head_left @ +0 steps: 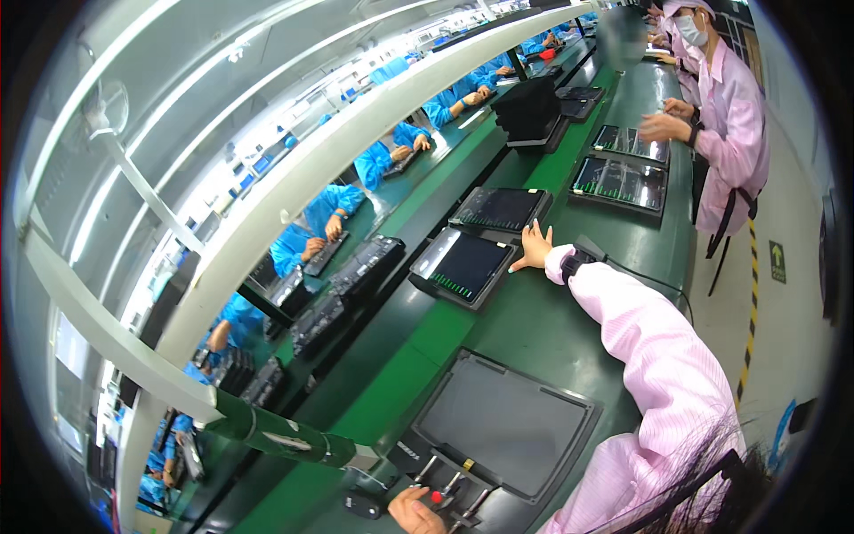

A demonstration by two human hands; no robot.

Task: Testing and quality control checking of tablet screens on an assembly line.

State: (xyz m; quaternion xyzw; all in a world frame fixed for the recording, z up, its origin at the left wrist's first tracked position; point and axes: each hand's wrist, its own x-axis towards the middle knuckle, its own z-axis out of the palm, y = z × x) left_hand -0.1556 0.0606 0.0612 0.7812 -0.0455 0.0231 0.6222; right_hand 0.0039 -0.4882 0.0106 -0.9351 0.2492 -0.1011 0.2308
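Note:
My right arm, in a pink striped sleeve, reaches far forward over the green bench. My right hand (534, 246) is open, its fingers spread, at the right edge of a dark display panel (470, 263) lying in a black tray. A second panel (498, 208) in a tray lies just beyond it. At the lower edge, my left hand (414, 511) bends loosely beside a red clamp knob (436, 497), with nothing visible in it; part of it is cut off. The clamp belongs to a black fixture (569, 418) with a flat grey plate (498, 418) in its frame.
Two more panels (620, 182) in trays lie ahead on the right, near a masked person in pink (734, 125). Black trays (527, 111) are stacked farther along. A white rail (294, 191) crosses above the left side. People in blue (334, 209) work across the line.

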